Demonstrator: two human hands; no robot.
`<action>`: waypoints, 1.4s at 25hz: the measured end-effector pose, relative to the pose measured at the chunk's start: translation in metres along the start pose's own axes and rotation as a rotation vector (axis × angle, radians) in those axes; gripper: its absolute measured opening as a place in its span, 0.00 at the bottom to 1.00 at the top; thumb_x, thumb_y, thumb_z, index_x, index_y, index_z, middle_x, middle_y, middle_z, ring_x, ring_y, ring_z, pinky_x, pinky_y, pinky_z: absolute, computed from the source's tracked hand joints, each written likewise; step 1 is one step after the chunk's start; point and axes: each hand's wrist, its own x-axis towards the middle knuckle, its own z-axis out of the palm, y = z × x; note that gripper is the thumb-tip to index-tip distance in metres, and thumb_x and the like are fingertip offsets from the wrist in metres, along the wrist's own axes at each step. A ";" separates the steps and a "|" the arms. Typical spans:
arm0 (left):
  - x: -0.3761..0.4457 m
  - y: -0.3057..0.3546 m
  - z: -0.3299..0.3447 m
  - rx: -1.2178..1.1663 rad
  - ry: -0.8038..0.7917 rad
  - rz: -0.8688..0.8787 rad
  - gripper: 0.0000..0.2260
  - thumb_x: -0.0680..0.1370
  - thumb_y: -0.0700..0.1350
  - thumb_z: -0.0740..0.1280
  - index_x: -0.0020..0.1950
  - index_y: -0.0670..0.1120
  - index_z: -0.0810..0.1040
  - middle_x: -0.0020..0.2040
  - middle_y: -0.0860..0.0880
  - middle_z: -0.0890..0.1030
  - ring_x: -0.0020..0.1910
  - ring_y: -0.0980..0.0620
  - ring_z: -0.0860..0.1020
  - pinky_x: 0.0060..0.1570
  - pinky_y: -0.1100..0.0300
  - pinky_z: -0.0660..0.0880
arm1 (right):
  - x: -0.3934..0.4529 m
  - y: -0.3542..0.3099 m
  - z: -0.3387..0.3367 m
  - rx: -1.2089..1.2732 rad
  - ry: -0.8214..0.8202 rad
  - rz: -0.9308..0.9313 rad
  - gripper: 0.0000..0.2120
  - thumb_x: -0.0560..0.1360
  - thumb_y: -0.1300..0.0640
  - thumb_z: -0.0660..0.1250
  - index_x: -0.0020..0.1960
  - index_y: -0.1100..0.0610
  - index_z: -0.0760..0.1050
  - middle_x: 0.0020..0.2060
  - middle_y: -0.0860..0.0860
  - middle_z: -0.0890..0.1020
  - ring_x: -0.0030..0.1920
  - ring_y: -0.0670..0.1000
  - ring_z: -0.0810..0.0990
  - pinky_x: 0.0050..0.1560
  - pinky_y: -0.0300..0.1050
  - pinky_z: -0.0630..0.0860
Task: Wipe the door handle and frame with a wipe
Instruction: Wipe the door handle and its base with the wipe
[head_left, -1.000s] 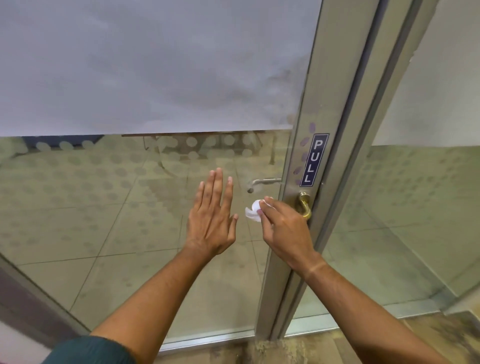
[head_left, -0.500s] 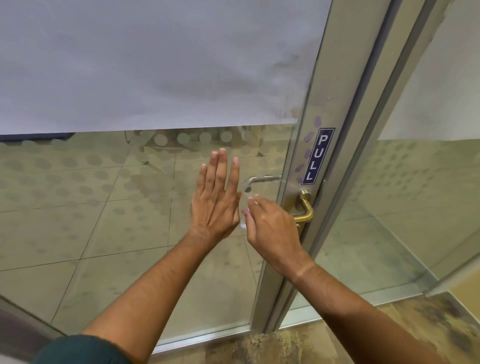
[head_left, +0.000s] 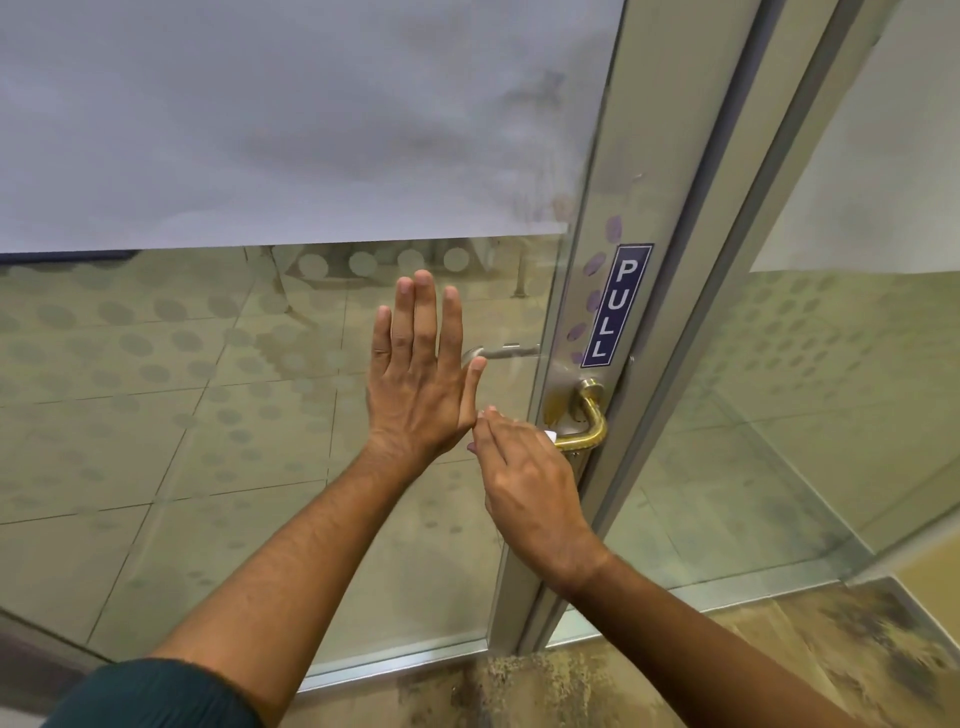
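Moved onto the brass handle (head_left: 582, 440), the right grip (head_left: 524, 467) clasps the wipe (head_left: 549, 435); left grip (head_left: 421, 374) flat, wide.

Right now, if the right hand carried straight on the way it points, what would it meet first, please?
Probably the brass handle: the right hand with its wipe is already at the lever's near end, though depth is unclear.

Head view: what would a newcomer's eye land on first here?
Two bare hands at centre: the left hand spread flat against the glass, the right hand pressing a white wipe onto the brass handle. Just above the handle, a blue PULL sign runs down the frame.
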 end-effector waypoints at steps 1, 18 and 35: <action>0.000 0.000 0.002 0.012 0.008 0.004 0.41 0.81 0.56 0.61 0.80 0.40 0.36 0.78 0.42 0.29 0.79 0.44 0.33 0.77 0.48 0.35 | -0.001 0.003 0.001 0.009 0.013 -0.008 0.24 0.70 0.61 0.76 0.64 0.67 0.76 0.56 0.63 0.82 0.55 0.59 0.82 0.58 0.51 0.78; 0.000 0.002 0.006 0.036 0.014 -0.009 0.39 0.82 0.57 0.54 0.79 0.42 0.32 0.77 0.45 0.26 0.78 0.45 0.30 0.76 0.50 0.32 | -0.033 0.075 -0.005 0.066 0.061 -0.119 0.18 0.77 0.61 0.65 0.66 0.64 0.72 0.55 0.59 0.80 0.58 0.57 0.77 0.70 0.49 0.66; 0.000 0.003 0.006 0.017 -0.007 -0.020 0.41 0.81 0.57 0.57 0.79 0.43 0.32 0.79 0.42 0.32 0.78 0.46 0.30 0.76 0.50 0.31 | -0.029 0.102 -0.019 0.125 -0.011 0.165 0.26 0.64 0.73 0.74 0.61 0.64 0.78 0.50 0.61 0.80 0.44 0.61 0.82 0.30 0.48 0.80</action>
